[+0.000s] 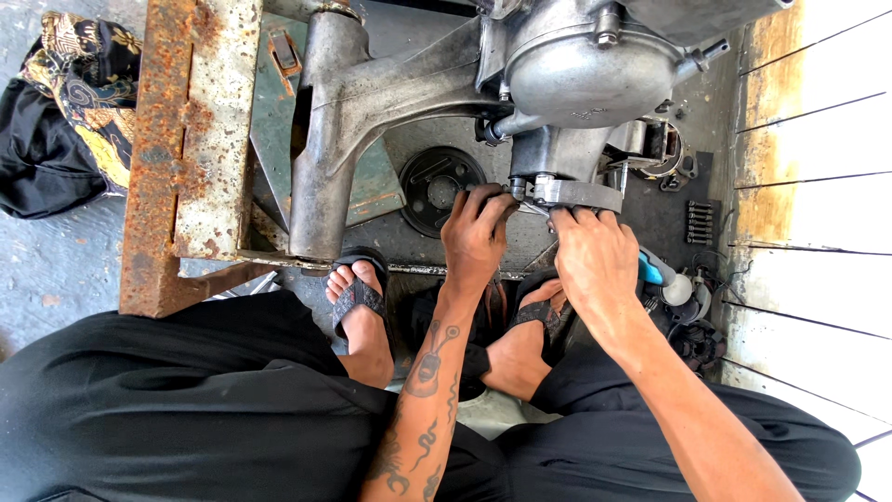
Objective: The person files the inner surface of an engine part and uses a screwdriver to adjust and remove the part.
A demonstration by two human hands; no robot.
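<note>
Both hands are fitting a curved grey metal bracket (578,193) under the dull silver engine casing (576,74): left hand (476,232) fingers are closing on its bolt end, right hand (595,256) fingers are gripping its lower edge at five o'clock; aligning carefully seems next.

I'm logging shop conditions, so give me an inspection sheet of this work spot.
Surface: grey concrete floor, stained.
Job's things: grey engine casing on a rusty steel stand; curved metal bracket at its lower end.
Clutter: black disc, row of sockets, blue-handled tool, patterned cloth.
Hands: left hand and right hand both at the bracket; grip unclear.
Cables: dark wires near the sockets.
Surroundings: white panelled wall; sandalled feet under the stand.
</note>
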